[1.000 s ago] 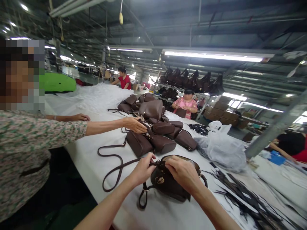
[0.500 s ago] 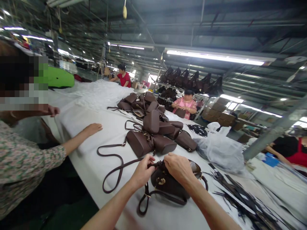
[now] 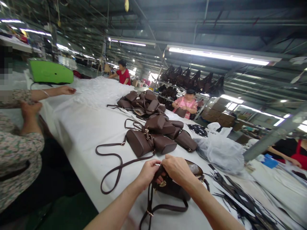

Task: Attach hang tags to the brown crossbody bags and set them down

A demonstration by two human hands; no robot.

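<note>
1. Handbag [image 3: 176, 189] lies at four o'clock from my left hand [image 3: 148, 174], long axis ten to four.
2. I have that hand closed on the strap [image 3: 170, 207].
3. My right hand [image 3: 178, 169], nearer the bag's body, overlaps its rim, fingertips bunched; I cannot tell what they grip.

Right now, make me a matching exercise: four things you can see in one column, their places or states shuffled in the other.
Things:
1. Dark brown handbag
2. Translucent plastic bag
3. Black strips
4. Hanging bags

Places or states:
A. Crumpled, right of the brown handbag pile
B. In a row in the background
C. Touched by the left hand and right hand
D. Loosely spread at the near right

Pairs: 1-C; 2-A; 3-D; 4-B
</note>
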